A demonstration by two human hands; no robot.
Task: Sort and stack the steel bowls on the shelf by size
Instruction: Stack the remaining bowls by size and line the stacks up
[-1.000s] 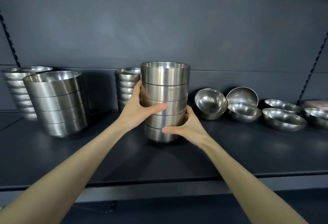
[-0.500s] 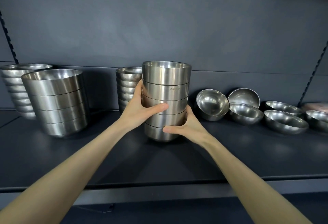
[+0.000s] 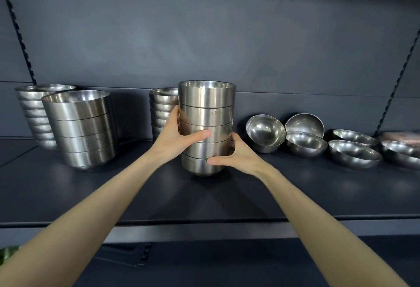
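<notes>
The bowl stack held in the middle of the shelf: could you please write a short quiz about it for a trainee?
1. True or false: the left hand and the right hand both grip the middle stack.
2. Which of the hands sits lower on it? A: left. B: right.
3. Fill in: the loose bowls lie to the stack's ____.
Key: 1 true; 2 B; 3 right.
</notes>
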